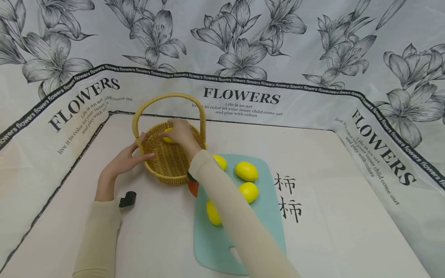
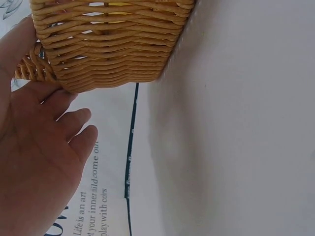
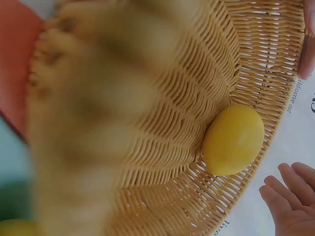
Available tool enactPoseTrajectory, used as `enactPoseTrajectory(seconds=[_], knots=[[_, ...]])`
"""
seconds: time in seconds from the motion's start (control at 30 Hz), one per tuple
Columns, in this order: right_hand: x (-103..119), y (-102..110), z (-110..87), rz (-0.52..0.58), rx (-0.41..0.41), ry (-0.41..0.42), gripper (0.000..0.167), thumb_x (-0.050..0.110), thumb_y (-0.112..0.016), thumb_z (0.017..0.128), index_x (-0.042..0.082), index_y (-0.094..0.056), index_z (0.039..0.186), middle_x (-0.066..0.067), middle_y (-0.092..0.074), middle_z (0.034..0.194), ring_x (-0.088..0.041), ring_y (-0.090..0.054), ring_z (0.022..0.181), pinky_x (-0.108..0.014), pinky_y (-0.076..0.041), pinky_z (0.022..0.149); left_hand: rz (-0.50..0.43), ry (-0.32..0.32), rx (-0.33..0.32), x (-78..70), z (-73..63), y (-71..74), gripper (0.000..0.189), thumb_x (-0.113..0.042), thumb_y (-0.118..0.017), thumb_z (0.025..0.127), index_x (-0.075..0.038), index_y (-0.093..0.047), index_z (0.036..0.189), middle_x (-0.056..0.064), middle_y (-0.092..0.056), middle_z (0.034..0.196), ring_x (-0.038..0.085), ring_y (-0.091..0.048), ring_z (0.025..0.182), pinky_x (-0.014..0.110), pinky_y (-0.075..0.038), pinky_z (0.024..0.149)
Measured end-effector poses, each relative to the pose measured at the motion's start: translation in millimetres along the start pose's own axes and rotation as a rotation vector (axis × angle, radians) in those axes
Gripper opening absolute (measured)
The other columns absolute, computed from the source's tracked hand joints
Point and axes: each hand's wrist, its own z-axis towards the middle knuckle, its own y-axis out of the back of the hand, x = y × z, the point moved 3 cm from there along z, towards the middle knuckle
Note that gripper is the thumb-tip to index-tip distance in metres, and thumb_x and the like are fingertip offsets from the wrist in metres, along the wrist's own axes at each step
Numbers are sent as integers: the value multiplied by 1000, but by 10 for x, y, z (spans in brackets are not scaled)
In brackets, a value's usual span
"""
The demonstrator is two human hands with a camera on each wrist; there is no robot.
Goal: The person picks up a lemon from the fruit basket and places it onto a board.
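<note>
The wicker basket (image 1: 170, 180) with an arched handle stands on the table's left side. My left hand (image 1: 125, 159) holds its left rim, thumb over the edge and the other fingers outside the weave (image 2: 113, 54). Over the far part of the basket is my right hand (image 1: 181, 133), bent above a yellow lemon (image 1: 168, 136). In the right wrist view this lemon (image 3: 234, 140) lies against the inner wall, no fingers covering it. There the right hand (image 3: 294, 204) shows at the lower right with fingers extended.
Several more lemons (image 1: 246, 171) lie on a light blue cutting board (image 1: 267, 224), partly behind the right sleeve. An orange-red piece (image 1: 193, 188) shows between basket and board. Black characters (image 1: 288, 197) mark the table to the right. A flower-printed cloth (image 1: 240, 92) rises behind.
</note>
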Motion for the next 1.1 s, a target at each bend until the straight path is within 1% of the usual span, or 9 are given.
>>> enactPoseTrajectory(seconds=[0.1,0.2,0.37,0.53,0.63,0.8,0.97,1.1], knots=[[16,-15,58,-8,17,-20,62,31,-72,88,8,-49,142,-6,-51,141,-20,-47,129,-29,-41,105,1,-5,3,4,14,1,89,-50,-59,93,-32,2,154,13,-4,161,46,-6,142,68,-11,109],[30,-20,98,-6,35,-42,62,31,-72,88,8,-49,142,-5,-49,143,-20,-45,131,-29,-39,106,2,-4,-1,7,9,5,88,-50,-59,93,-32,2,154,12,-3,161,47,-5,142,69,-11,109],[62,-5,150,-35,54,-41,61,31,-72,88,7,-51,140,-5,-51,141,-19,-47,129,-27,-41,104,1,-2,-1,0,-10,16,89,-50,-59,92,-32,2,154,9,-1,161,46,-4,143,69,-10,109],[75,18,184,-30,63,-52,58,30,-72,88,7,-53,138,-5,-54,139,-19,-50,126,-27,-45,100,-9,1,10,-18,-14,5,89,-47,-60,93,-31,3,154,12,-2,161,48,-5,142,70,-11,107],[58,24,207,-21,74,-74,58,29,-72,89,7,-53,138,-5,-53,139,-19,-50,126,-27,-45,99,-10,-2,12,-23,-1,-4,90,-45,-61,93,-28,2,155,13,-2,161,48,-5,142,69,-11,108],[15,10,238,-5,96,-89,56,27,-71,89,6,-53,138,-6,-53,139,-20,-49,127,-27,-44,100,-10,-1,8,12,2,-10,91,-48,-60,92,-27,2,155,11,-3,161,47,-6,142,69,-10,108],[-62,-3,264,-1,98,-82,54,26,-72,89,5,-55,136,-7,-54,138,-21,-50,126,-27,-46,98,-13,3,7,8,-9,-7,89,-49,-60,92,-31,2,154,10,-3,161,46,-5,143,68,-10,109],[-124,-37,306,-27,110,-80,54,27,-72,88,6,-56,136,-7,-54,137,-21,-50,126,-28,-47,97,-8,0,5,4,-1,-2,88,-49,-59,93,-34,2,154,11,-3,161,46,-6,142,68,-11,109]])
